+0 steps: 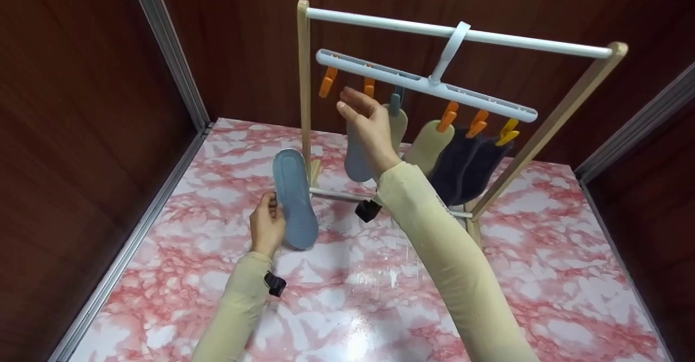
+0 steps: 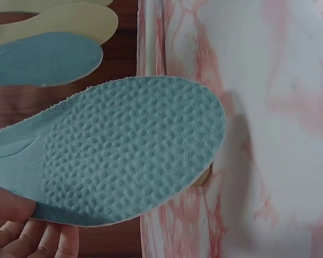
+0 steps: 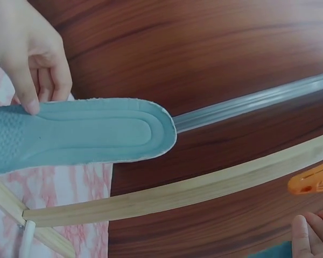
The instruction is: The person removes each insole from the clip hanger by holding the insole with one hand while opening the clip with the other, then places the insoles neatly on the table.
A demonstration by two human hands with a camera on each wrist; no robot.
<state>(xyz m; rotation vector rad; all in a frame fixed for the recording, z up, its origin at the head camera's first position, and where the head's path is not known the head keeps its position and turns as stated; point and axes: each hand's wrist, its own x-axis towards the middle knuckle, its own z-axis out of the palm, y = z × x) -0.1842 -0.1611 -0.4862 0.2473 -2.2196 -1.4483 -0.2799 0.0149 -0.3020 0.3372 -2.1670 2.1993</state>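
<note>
My left hand (image 1: pixel 267 226) pinches a light blue insole (image 1: pixel 296 199) at its side edge, left of the drying rack. In the left wrist view, the insole's bumpy half shows; its smooth end faces the right wrist camera. My right hand (image 1: pixel 369 126) is raised at the hanger, its fingers extended near the hanging orange clips. In the right wrist view, a fingertip overlaps the end of an orange clip (image 3: pixel 312 180). Behind the right hand hangs another blue insole (image 1: pixel 355 158), partly hidden. No insole hangs from the leftmost orange clip (image 1: pixel 328 82).
A white clip hanger (image 1: pixel 380 73) hooks over the rack's white top bar (image 1: pixel 380 21). Cream insoles (image 1: pixel 431 145) and dark, flat pieces (image 1: pixel 469 161) hang from its clips. Wooden rack posts (image 1: pixel 304 80) stand on the pink marbled surface (image 1: pixel 179 297). Brown panels (image 1: pixel 81 80) enclose the sides.
</note>
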